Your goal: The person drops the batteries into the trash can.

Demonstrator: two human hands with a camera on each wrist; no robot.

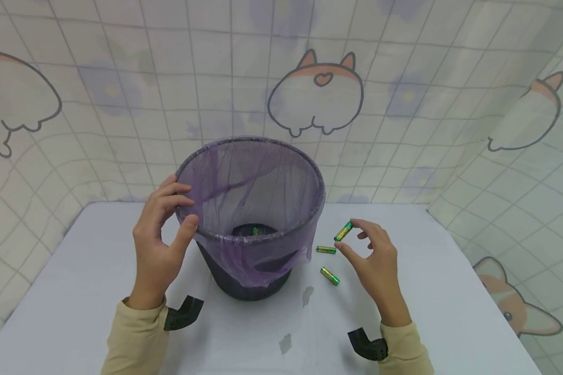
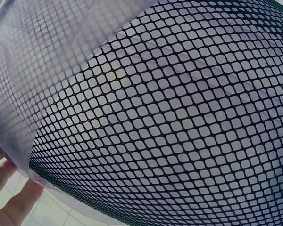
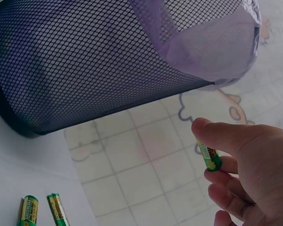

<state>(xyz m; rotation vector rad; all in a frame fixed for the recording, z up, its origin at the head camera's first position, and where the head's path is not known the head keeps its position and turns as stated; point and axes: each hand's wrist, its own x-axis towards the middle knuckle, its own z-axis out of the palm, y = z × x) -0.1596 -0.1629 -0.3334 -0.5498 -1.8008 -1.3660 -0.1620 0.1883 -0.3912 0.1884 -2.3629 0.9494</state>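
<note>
A black mesh wastebasket (image 1: 246, 293) lined with a thin purple bag (image 1: 251, 260) stands on the white table. My left hand (image 1: 161, 245) grips its rim at the left, thumb on the near side and fingers over the edge. In the left wrist view the mesh wall (image 2: 179, 117) fills most of the picture, fingers at the lower left corner. To the right of the basket, my right hand (image 1: 375, 260) pinches a green and gold battery (image 1: 343, 231) between thumb and fingers, raised above the table. Below it lie a second battery (image 1: 326, 250) and a third battery (image 1: 330, 276).
Something small and green (image 1: 255, 230) shows at the bottom inside the basket. Two grey patches mark the white table (image 1: 244, 344) in front. A cloth curtain (image 1: 206, 73) with a grid and cartoon animals hangs behind and along both sides.
</note>
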